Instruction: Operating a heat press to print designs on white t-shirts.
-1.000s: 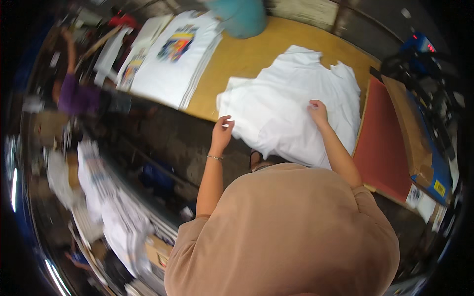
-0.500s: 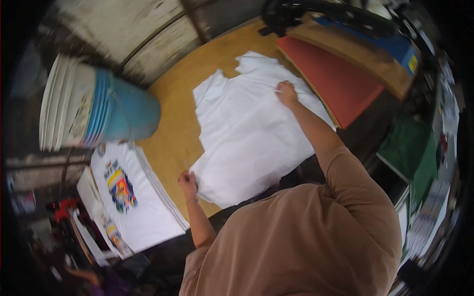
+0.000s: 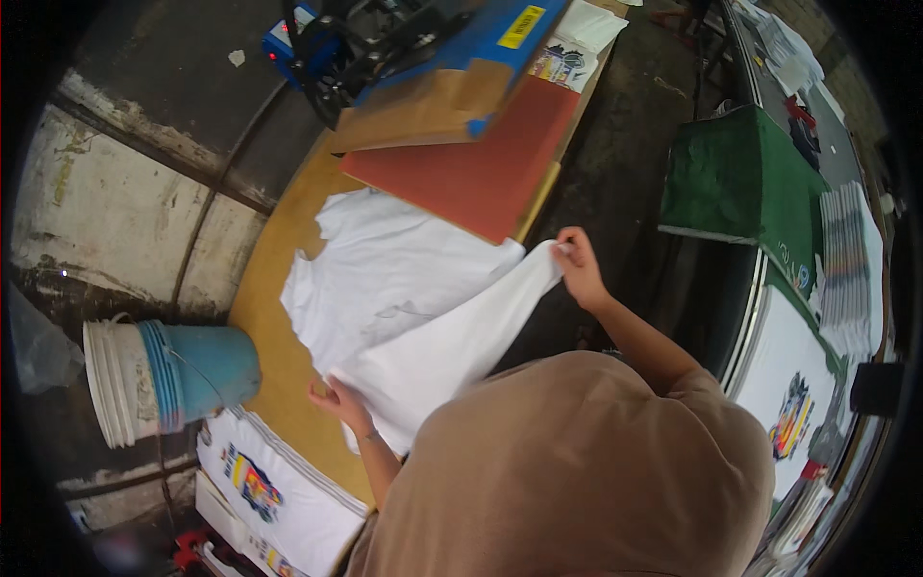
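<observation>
A white T-shirt [image 3: 385, 260] lies on the yellow table, its hem end lifted and folding over toward me. My right hand [image 3: 580, 271] pinches one corner of the hem, holding it up off the right side of the table. The cloth stretches taut from there down to my left hand [image 3: 346, 406]. That hand is closed at the opposite corner, close to the table top, its fingertips partly hidden by the cloth. The shirt's far end rests beside the red pad [image 3: 481, 154] of a heat press, whose blue upper plate [image 3: 505, 58] is raised.
Stacked buckets [image 3: 197, 375], white and blue, lie sideways at the left. Below them is a pile of printed white shirts [image 3: 288, 490]. On the right, a green cover [image 3: 716, 178] and more printed shirts [image 3: 784, 404] sit along a long bench. Dark floor [image 3: 625, 173] runs between.
The view has swung to the right. My right hand has moved from the middle of the shirt to a hem corner and raised it; the shirt's lower part is now lifted and folding.
</observation>
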### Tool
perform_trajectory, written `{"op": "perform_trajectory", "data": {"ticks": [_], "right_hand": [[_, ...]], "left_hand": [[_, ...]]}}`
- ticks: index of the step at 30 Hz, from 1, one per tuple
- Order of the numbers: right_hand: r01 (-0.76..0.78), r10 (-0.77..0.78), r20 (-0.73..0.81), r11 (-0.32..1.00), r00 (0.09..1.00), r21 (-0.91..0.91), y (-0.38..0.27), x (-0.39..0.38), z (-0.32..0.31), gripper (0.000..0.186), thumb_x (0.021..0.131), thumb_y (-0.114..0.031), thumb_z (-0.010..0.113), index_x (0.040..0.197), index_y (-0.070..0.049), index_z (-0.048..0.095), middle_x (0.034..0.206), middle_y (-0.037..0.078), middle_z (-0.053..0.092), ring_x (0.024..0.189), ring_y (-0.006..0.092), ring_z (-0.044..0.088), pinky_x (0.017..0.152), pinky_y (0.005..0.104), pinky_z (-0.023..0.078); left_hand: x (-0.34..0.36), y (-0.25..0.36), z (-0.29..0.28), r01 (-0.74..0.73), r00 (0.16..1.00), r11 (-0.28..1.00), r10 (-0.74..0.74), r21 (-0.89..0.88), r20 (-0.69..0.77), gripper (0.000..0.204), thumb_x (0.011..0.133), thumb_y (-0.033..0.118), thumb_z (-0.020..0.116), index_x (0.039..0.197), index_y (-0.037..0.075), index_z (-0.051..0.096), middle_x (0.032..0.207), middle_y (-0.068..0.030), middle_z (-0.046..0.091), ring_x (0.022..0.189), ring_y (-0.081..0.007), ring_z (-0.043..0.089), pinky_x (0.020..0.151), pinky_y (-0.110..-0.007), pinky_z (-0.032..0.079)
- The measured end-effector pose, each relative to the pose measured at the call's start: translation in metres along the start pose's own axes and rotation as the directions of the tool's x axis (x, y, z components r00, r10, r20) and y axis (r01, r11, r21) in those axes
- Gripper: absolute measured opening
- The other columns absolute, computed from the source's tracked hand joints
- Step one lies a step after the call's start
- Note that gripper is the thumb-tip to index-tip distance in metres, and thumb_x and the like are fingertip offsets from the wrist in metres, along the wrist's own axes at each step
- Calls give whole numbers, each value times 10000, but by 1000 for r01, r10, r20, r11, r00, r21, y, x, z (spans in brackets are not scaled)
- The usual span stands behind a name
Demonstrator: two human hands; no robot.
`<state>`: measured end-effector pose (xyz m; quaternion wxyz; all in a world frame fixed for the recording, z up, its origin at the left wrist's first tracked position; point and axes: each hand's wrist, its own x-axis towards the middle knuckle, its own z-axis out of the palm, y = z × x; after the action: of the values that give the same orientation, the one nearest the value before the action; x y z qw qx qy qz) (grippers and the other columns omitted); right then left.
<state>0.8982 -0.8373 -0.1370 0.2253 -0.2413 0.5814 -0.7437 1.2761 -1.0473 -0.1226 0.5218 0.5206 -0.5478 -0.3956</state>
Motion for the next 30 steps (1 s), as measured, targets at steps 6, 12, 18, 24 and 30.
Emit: {"op": "perform_trajectory", "data": {"ticks": [6, 12, 18, 24, 30], "right_hand": [[33, -70, -148, 972, 987, -234, -43, 24, -181, 201, 847, 73, 402, 758, -34, 548, 798, -10, 545, 780, 68, 485, 743, 189, 354], [17, -41, -109, 976, 993, -219, -85, 112, -248, 139, 922, -40, 444, 897, -31, 581, 910, -4, 570, 892, 78, 500, 831, 195, 355], [101, -90, 59, 971, 994, -215, -90, 208, -247, 145, 885, -75, 567, 1023, -38, 593, 997, -12, 577, 914, 79, 513, 838, 202, 365], [111, -75, 135, 954, 988, -279, -72, 277, -257, 172, 841, -56, 634, 1009, -22, 626, 1036, 25, 579, 983, 118, 521, 880, 226, 370], [355, -213, 332, 813, 919, -461, -100, 369, -208, 280, 809, -80, 668, 1077, -18, 613, 1112, 77, 588, 1069, 172, 523, 952, 278, 365]], "left_hand": [[-66, -3, 112, -211, 934, 972, 170, 99, 313, 232, 800, -44, 368, 847, -1, 591, 865, -78, 605, 859, -173, 546, 847, -268, 399], [-125, 42, 179, -255, 942, 951, 204, 172, 267, 291, 801, -73, 337, 891, 12, 601, 930, -92, 595, 945, -200, 542, 903, -284, 377], [-150, 68, 228, -151, 968, 987, 136, 56, 211, 260, 876, -27, 363, 1003, -7, 590, 1054, -88, 599, 947, -174, 536, 893, -277, 381], [-166, 83, 276, -71, 995, 993, 65, 89, 74, 283, 866, 58, 580, 1137, -19, 557, 1172, -134, 532, 1117, -207, 494, 998, -319, 337], [-112, 118, 302, -45, 999, 996, 46, 78, -16, 345, 865, 120, 626, 1161, -34, 536, 1168, -137, 530, 1104, -206, 493, 975, -321, 357]]}}
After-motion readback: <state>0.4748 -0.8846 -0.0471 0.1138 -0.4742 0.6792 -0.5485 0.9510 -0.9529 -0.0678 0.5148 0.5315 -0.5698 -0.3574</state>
